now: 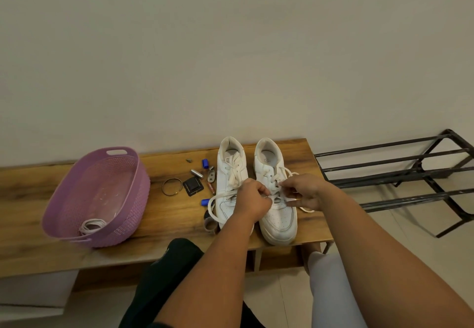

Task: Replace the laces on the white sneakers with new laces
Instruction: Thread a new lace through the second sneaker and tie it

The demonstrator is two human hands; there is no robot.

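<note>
Two white sneakers stand side by side on a wooden bench (166, 215), toes toward me. The left sneaker (229, 174) has loosened laces, one end looping out over the bench (211, 206). Over the lower eyelets of the right sneaker (278, 218), my left hand (252, 198) pinches the lace with curled fingers. My right hand (304, 192) pinches the same lace just to the right. A loose lace end (306, 209) trails off that shoe's right side. A coiled white lace (91, 225) lies in the purple basket (77, 174).
Small items lie left of the shoes: a bangle (171, 186), a black square piece (193, 186), blue caps (205, 163), batteries (196, 173). A black metal shoe rack (410, 171) stands right of the bench. My knees are below the bench's front edge.
</note>
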